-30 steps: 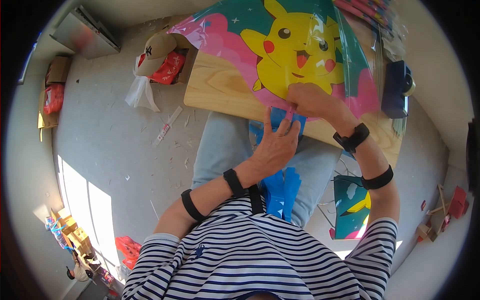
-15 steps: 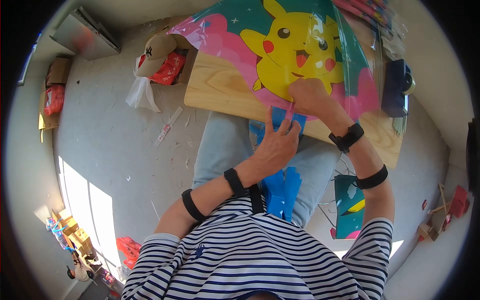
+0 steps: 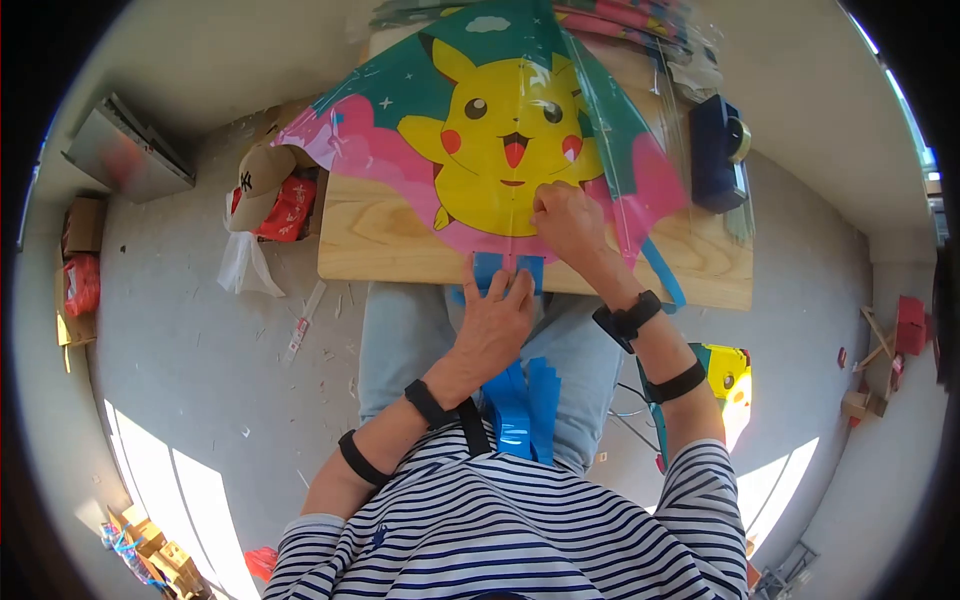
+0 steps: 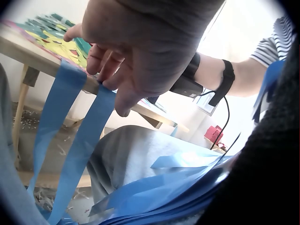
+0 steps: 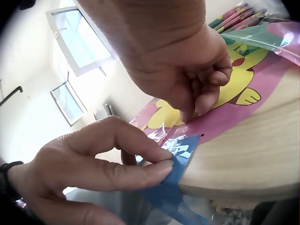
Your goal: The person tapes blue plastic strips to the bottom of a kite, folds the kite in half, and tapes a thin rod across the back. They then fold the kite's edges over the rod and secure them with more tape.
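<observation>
A kite [image 3: 480, 215] of shiny film, printed with a yellow cartoon figure on pink and green, lies on the wooden table. At its lower tip, blue tail strips [image 4: 77, 145] cross the table edge and hang down. My left hand [image 3: 497, 330] presses the blue strips with fairly straight fingertips, as the right wrist view shows. Just above it, my right hand [image 3: 572, 228] is curled at the kite's centre line. Its thumb and forefinger [image 5: 190, 112] pinch low at the pink film; a finer detail between them is hidden.
A dark blue box-like holder [image 3: 715, 160] stands at the table's right side. Stacked printed film [image 3: 610, 20] lies at the far edge. More blue strips [image 3: 520, 410] rest across my lap. Left of the table are a cap [image 3: 262, 180] and a red bag [image 3: 290, 208].
My head view has shifted, so the table appears lower and further left. The right hand has moved a little up the kite, away from the blue strips. My left hand stays on them.
</observation>
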A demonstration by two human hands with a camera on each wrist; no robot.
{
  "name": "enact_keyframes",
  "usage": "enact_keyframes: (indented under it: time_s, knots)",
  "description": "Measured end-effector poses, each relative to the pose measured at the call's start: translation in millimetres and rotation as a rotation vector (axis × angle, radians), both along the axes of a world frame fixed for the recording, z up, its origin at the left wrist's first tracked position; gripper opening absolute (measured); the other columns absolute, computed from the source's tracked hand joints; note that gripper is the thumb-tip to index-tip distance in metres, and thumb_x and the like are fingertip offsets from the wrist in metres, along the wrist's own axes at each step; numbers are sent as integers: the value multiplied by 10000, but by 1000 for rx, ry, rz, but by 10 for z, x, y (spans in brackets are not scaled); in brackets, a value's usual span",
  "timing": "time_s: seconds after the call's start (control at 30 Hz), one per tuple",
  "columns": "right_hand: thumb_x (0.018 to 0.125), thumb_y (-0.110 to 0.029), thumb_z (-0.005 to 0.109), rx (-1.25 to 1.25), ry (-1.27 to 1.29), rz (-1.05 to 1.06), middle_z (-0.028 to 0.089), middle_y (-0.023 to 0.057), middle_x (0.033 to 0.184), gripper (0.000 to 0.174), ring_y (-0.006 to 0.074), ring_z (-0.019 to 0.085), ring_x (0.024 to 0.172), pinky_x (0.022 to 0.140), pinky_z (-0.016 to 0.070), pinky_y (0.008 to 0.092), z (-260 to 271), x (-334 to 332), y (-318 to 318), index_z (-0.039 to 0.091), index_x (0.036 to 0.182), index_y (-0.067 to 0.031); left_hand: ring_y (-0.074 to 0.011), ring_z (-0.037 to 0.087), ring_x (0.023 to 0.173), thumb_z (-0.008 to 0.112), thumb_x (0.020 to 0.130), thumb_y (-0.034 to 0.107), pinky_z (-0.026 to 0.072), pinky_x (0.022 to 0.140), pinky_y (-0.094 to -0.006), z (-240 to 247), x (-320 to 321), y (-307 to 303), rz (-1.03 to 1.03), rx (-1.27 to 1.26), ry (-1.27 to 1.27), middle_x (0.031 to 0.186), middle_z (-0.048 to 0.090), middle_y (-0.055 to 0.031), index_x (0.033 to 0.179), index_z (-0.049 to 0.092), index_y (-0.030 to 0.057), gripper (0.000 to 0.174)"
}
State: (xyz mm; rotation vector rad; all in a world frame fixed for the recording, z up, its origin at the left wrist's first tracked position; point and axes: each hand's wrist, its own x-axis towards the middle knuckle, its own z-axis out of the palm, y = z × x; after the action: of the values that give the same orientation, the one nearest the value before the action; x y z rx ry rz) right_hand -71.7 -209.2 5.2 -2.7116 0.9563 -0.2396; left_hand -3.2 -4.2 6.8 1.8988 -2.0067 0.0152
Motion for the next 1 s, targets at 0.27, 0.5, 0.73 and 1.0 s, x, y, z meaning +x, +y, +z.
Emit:
enact_keyframes:
  time_s: [0.27, 0.5, 0.73, 1.0]
  knots:
    - [796, -212, 767, -175, -753, -958, 696, 167, 846, 298, 335, 667, 802, 751, 512, 450, 302, -1764, -1408, 722, 997, 2, -287, 516, 1216, 763, 734, 118, 154, 1170, -728, 0, -1, 12, 9, 61, -31, 1316, 541, -103, 1263, 606, -36, 572]
    - [830, -225, 786, 565, -921, -959, 638, 51, 790, 304, 137, 584, 656, 559, 450, 320, 706, -2120, -1660, 714, 962, 39, -289, 506, 1228, 830, 694, 178, 175, 1164, -715, 56, -18, 3, -3, 103, -58, 1313, 540, -101, 1286, 600, -26, 667]
    - [827, -127, 806, 820, -1038, -990, 578, 21, 749, 187, 110, 522, 613, 536, 418, 308, 742, -2079, -1779, 663, 860, -11, -290, 518, 1210, 756, 736, 145, 166, 1165, -716, 80, -34, -1, -6, 109, -63, 1294, 551, -112, 1269, 613, -42, 582]
    - [923, -100, 708, 1019, -1165, -923, 648, 80, 876, 133, 183, 658, 787, 741, 587, 423, 439, -2395, -1849, 654, 984, 5, -294, 509, 1230, 839, 699, 183, 180, 1160, -703, 81, -27, 4, -1, 134, -87, 1309, 542, -104, 1283, 605, -16, 660]
